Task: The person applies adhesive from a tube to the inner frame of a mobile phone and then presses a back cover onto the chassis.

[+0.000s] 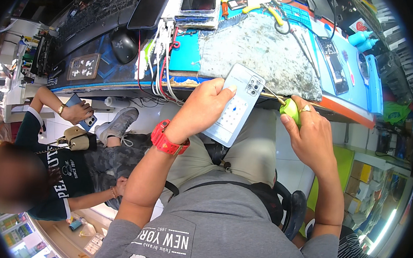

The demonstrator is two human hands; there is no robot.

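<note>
Over my lap, at the front edge of the workbench, my left hand (202,108) is closed around the side of a pale smartphone (241,100). The phone is tilted with its back toward me, and its camera cluster sits at the upper right. My right hand (313,139) grips a screwdriver (290,112) by its lime-green handle. Its thin metal shaft points left and up, with the tip right by the phone's upper right edge. Whether the tip touches the phone I cannot tell.
A stained grey work mat (264,51) covers the bench middle. Beyond it lie yellow-handled pliers (267,11); a disassembled phone (333,66) lies right. White cables (164,54) hang over the edge near a black mouse (123,45). At left sits another person (69,167) holding a phone (81,110).
</note>
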